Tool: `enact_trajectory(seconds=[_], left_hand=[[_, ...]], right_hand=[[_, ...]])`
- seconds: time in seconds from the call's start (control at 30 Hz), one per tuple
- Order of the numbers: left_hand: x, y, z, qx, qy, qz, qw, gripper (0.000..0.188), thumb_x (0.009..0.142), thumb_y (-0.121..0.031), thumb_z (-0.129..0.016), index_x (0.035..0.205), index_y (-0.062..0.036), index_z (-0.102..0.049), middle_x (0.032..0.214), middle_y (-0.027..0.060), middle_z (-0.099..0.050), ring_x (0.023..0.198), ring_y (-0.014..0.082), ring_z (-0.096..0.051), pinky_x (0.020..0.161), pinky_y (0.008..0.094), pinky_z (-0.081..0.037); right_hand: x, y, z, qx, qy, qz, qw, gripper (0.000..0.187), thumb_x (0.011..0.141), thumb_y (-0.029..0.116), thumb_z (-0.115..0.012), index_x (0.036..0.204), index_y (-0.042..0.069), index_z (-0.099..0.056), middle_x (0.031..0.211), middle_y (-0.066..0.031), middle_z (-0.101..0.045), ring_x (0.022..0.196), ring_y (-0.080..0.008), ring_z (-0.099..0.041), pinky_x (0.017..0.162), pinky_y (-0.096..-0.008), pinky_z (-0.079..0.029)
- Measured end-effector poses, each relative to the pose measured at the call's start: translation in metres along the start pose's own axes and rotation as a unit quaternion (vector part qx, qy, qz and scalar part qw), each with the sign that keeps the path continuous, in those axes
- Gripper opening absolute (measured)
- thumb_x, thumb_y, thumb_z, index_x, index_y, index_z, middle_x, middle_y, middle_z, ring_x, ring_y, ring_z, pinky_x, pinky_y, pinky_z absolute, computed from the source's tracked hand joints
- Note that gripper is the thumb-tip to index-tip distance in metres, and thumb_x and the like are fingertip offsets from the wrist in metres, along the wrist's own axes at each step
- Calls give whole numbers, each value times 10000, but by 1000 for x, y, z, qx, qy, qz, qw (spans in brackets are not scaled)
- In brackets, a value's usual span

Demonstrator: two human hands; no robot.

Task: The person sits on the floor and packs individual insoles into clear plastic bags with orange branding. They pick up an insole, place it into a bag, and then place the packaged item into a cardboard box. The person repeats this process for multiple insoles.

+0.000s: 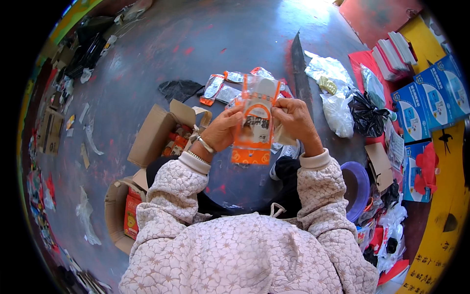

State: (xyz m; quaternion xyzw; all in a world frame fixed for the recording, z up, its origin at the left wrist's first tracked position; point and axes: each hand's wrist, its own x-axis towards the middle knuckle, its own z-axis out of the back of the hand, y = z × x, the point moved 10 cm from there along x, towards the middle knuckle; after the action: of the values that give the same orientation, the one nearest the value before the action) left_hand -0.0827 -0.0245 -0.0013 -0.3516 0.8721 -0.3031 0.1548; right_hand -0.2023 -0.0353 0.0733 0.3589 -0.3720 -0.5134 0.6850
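Note:
A flat orange-edged packet point(258, 110) with a clear window is held up in front of me, its long side roughly upright. My left hand point(223, 128) pinches its left edge, thumb toward the middle. On the opposite edge, my right hand point(295, 118) is closed on the packet, its fingers curled. A beige piece point(282, 135) shows just under the right hand; I cannot tell what it is. What lies inside the packet is blurred. Beyond it on the floor are several silver and orange packets point(213, 89), partly covered by the raised one.
An open cardboard box point(152, 134) with orange-red packages stands left of my legs, with another carton point(116, 208) behind it. To the right are a purple basin point(356, 191), white plastic bags point(338, 112), a black bag point(368, 116) and blue boxes point(413, 115). A long dark strip point(299, 73) lies ahead.

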Motion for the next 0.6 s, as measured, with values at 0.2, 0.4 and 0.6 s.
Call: enact_trajectory(seconds=[0.2,0.4,0.6], left_hand=[[-1,15,4,-9,-48,17,999,425,858,-184,-604,1223,-32,-448,1092,70,-579,998,173,-573,847,374,-498],[-1,11,-6,-166,5,38,985,397,894,-185,-523,1243,-27,-421,1131,82,-568,1027,205,-568,879,383,-485],[1,37,47,-77,-144,94,982,291,927,-188,-448,1164,-21,-471,1026,110,-594,883,208,-615,800,360,-521]], right_hand=[[-1,-7,-9,26,31,-16,999,199,748,136,-571,748,-57,-619,607,-66,-580,556,-94,-537,537,-271,-444],[1,-24,-19,136,74,-111,982,150,763,104,-571,717,-37,-596,618,2,-548,586,-46,-494,533,-221,-427],[6,-41,32,26,-135,-114,984,231,814,217,-613,840,-11,-636,689,-79,-622,599,-116,-596,544,-294,-481]])
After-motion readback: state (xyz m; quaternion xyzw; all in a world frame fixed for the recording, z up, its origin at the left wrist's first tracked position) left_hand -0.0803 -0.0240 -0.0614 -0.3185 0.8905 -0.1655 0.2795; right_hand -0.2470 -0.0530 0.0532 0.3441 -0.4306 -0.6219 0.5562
